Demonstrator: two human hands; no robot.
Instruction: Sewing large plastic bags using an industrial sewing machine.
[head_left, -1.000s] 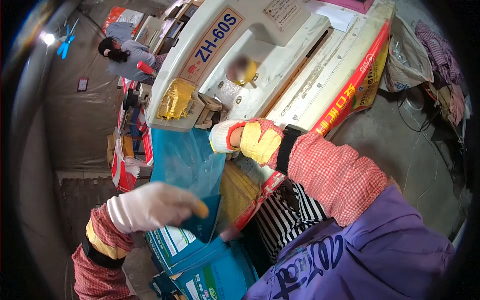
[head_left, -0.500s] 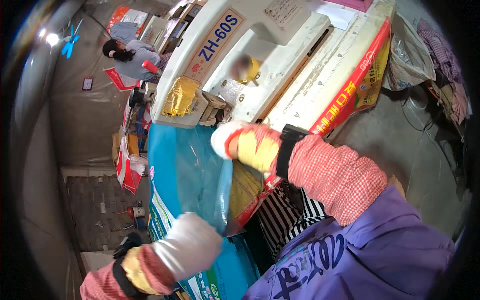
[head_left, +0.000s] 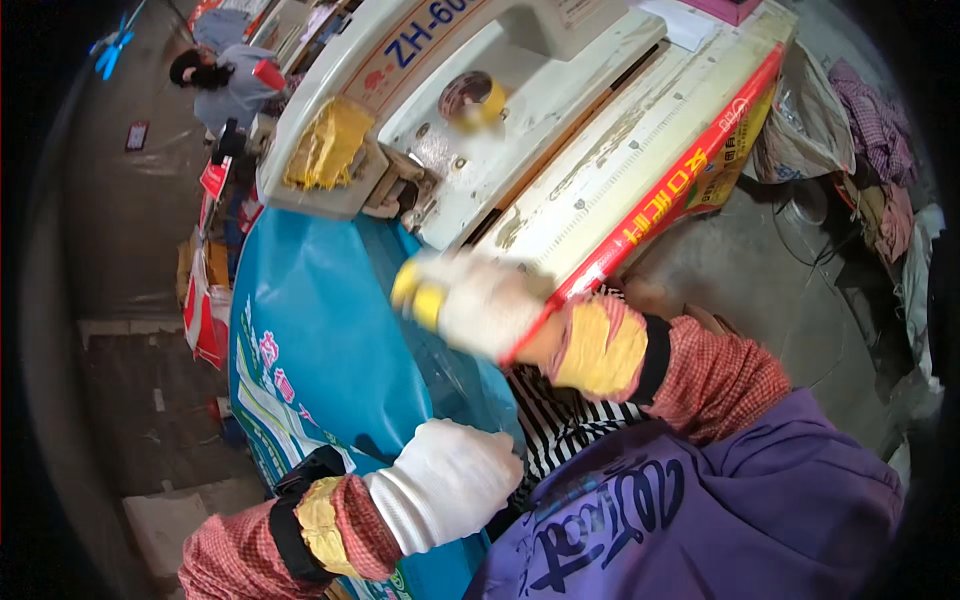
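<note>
A glossy blue printed plastic sack [head_left: 330, 310] spreads from under the head of a white industrial sewing machine [head_left: 330, 130] toward my body. My left hand [head_left: 450, 485], in a white knit glove, is closed on the sack's near edge; its fingertips are hidden. My right hand [head_left: 485, 305], gloved with yellow wrapping on the fingers, hovers by the sack's right edge, close to the table front. Motion smears its fingers, so I cannot tell whether they grip. A see-through bluish fold of plastic [head_left: 465, 380] lies between both hands.
A roll of tape [head_left: 475, 100] rests on the machine bed. The white table [head_left: 600, 160] has a red and yellow printed sheet [head_left: 690, 170] along its front. Bags and cloths [head_left: 870, 120] lie at the far right. Another person [head_left: 225, 85] sits at the far left.
My left hand has moved right and closed on the sack's edge. My right hand has come away from the machine head toward me. The blue sack now lies broader and flatter.
</note>
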